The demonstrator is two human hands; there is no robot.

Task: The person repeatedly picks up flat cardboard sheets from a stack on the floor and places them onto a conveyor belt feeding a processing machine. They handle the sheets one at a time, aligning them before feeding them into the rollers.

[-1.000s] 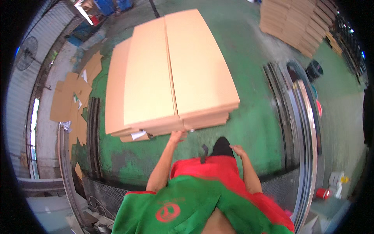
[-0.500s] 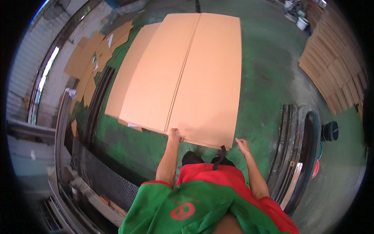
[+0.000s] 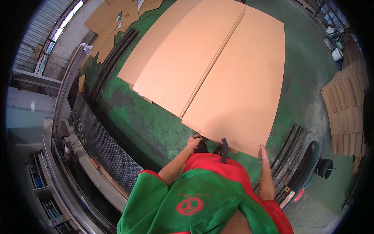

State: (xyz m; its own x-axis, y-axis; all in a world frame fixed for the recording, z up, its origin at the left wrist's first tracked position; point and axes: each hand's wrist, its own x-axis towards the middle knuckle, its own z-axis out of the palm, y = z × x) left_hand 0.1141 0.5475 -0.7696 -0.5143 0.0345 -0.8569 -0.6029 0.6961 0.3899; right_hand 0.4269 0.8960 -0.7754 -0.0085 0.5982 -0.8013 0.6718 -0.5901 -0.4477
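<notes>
A large flattened cardboard box (image 3: pixel 237 89) lies in front of me, with a long seam running away from me between its two flaps. Its near edge is close to my legs. My left hand (image 3: pixel 193 141) is closed at that near edge, right of the seam, its fingertips partly hidden. At the near right corner my right hand (image 3: pixel 264 153) grips the cardboard, fingers up along the side edge. Another cardboard sheet (image 3: pixel 146 54) sticks out from beneath on the left.
Cut cardboard pieces (image 3: pixel 113 17) lie at the far left beside dark metal bars (image 3: pixel 115 58). A checkered metal plate (image 3: pixel 111 136) runs along my left. To the right are a dark trough (image 3: pixel 302 171), a black bucket (image 3: pixel 324 168) and a cardboard stack (image 3: pixel 343 113).
My right hand has come onto the cardboard's near right corner. My left hand has shifted right along the near edge. The cardboard sits farther right in view, and the seam looks wider.
</notes>
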